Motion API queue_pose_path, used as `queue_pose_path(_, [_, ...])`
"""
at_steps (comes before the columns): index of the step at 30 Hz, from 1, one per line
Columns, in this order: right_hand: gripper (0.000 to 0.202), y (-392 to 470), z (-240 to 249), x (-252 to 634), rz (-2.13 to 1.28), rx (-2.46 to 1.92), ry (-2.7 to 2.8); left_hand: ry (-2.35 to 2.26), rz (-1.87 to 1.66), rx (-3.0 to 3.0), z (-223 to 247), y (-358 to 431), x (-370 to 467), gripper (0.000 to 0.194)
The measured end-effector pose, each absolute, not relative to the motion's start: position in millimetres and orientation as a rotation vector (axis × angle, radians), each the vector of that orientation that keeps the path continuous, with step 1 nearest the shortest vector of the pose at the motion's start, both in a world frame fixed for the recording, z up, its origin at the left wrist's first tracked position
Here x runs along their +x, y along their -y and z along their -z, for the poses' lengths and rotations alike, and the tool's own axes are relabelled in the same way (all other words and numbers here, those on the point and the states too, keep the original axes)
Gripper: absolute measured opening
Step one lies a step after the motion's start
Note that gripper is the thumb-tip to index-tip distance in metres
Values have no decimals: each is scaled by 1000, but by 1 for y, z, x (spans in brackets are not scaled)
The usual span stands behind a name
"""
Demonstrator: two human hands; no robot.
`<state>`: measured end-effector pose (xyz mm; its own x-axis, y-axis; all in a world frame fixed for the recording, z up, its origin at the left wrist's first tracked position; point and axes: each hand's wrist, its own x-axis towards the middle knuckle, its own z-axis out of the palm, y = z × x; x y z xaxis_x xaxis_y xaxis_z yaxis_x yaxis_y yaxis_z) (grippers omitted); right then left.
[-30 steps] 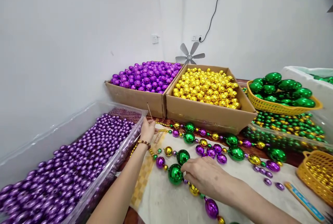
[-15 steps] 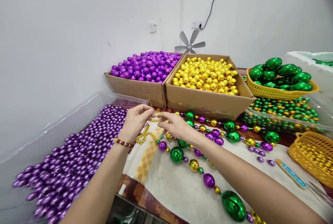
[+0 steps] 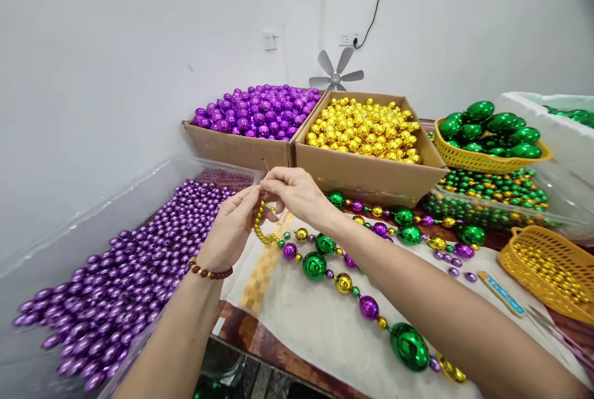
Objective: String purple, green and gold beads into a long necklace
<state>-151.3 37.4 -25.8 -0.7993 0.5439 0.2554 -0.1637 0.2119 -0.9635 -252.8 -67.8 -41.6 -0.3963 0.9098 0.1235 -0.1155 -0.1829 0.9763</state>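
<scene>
My left hand (image 3: 234, 219), with a bracelet at the wrist, is closed in a pinch on a thin needle (image 3: 265, 164) that sticks up above the fingers. Thumb and forefinger of my right hand (image 3: 297, 195) are pinched together at the same spot, touching the left fingertips. What the right fingertips hold is hidden. A strand of small gold beads (image 3: 258, 226) loops down just below both hands. It runs towards a necklace of green, gold and purple beads, with a large green bead (image 3: 409, 346) near its front end, lying on the pale cloth (image 3: 320, 331).
Purple beads fill a clear bin (image 3: 104, 207) at left. Behind are cardboard boxes of purple beads (image 3: 245, 144) and gold beads (image 3: 366, 170). Yellow baskets (image 3: 487, 163) and a blue-and-yellow knife (image 3: 502, 294) are at right, with scissors (image 3: 552, 328) beside the knife.
My right hand has moved left and up, and its fingertips now meet those of my left hand. The gold strand has lifted nearer the hands. The view has shifted slightly.
</scene>
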Motion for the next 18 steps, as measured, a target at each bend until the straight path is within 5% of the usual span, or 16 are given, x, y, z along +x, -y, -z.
queue_pose_path(10, [27, -40, -7, -168, -1983, -522, 1495, -1712, -1643, 1265, 33, 77, -259, 15])
queue_pose_path(18, [35, -97, -49, -170, -1592, -660, 1518, -1790, -1492, 1361, 56, 91, -266, 13])
